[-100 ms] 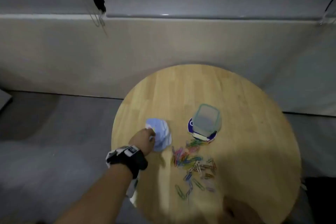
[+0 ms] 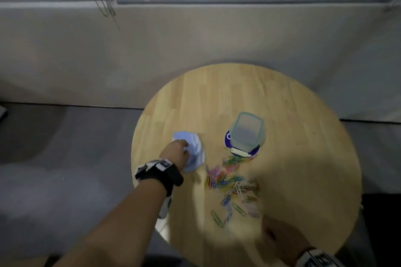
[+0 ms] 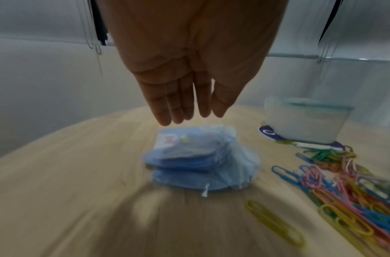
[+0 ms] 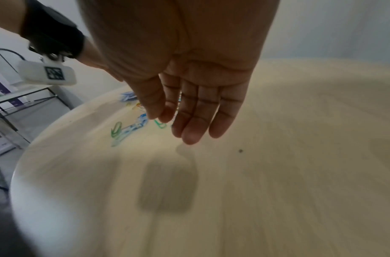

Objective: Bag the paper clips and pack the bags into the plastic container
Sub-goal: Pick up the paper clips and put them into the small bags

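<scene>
A stack of small pale blue mesh bags (image 2: 195, 151) (image 3: 200, 161) lies on the left part of the round wooden table (image 2: 303, 158). My left hand (image 2: 175, 151) (image 3: 189, 111) hovers just over the stack with straight fingers and holds nothing. A clear plastic container (image 2: 247, 131) (image 3: 306, 121) with a green rim stands on a blue-and-white disc right of the bags. Coloured paper clips (image 2: 230, 182) (image 3: 343, 200) (image 4: 128, 127) are scattered in front of it. My right hand (image 2: 282, 243) (image 4: 189, 125) hangs with straight fingers above the table's near edge, empty.
Behind the table runs a pale wall with a grey ledge (image 2: 238, 1), and cords (image 2: 106, 6) hang at the upper left. A grey floor (image 2: 54, 169) lies left of the table. A metal-framed shelf (image 4: 20, 97) stands beside the table.
My left hand has edged slightly forward over the bag stack. Nothing else has visibly moved.
</scene>
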### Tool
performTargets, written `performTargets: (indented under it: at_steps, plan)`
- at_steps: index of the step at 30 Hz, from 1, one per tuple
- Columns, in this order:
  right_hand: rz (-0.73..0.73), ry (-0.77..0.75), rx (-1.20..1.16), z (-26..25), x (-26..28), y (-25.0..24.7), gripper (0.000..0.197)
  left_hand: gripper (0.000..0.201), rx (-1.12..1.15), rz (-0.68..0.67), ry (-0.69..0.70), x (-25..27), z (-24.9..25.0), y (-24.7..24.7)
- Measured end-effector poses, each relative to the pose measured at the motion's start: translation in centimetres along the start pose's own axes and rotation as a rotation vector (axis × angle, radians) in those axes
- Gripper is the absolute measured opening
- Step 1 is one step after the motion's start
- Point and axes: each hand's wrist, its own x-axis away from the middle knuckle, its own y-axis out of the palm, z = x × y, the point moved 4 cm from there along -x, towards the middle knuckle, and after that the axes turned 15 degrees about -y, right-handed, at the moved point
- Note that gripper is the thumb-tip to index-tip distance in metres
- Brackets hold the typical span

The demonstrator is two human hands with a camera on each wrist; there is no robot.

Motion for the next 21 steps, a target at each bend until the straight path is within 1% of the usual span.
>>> performTargets:
  at_steps: [2, 3, 5, 6, 10, 12, 16, 19, 21]
  plan:
    - [-0.004, -0.025, -0.016, -1.6, -0.7, -0.1, 0.018, 0.035, -0.038, -0.041, -0.009, -1.1, 1.0, 0.9]
    - [0.034, -0.032, -0.042, -1.9, -0.8, 0.1, 0.014, 0.029, -0.059, -0.065, -0.019, -1.5, 1.3, 1.5]
    - [0.069, -0.025, -0.034, -2.1, -0.4, 0.1, 0.011, 0.019, -0.115, -0.106, -0.043, -2.0, 1.4, 2.5]
    - [0.091, -0.040, -0.048, -2.7, -0.6, 0.0, 0.011, 0.018, -0.120, -0.106, -0.053, -2.1, 1.4, 2.7]
    - [0.164, -0.057, -0.111, -3.5, -1.0, 0.1, 0.011, 0.024, -0.091, -0.076, 0.006, -1.5, 1.1, 3.4]
    - [0.186, -0.055, -0.159, -3.6, -1.2, -0.2, 0.013, 0.029, -0.061, -0.037, 0.000, -0.8, 0.6, 3.2]
    - [0.250, -0.047, -0.253, -4.5, -2.7, -1.6, 0.016, 0.027, 0.084, 0.049, -0.026, 1.3, -0.8, 2.3]
    - [0.363, -0.058, -0.309, -5.9, -4.3, -3.5, 0.016, 0.023, 0.204, 0.180, 0.015, 4.4, -0.6, 1.2]
    - [0.442, -0.077, -0.446, -7.3, -5.7, -4.8, 0.018, 0.019, 0.299, 0.243, 0.056, 7.3, 0.1, 1.0]
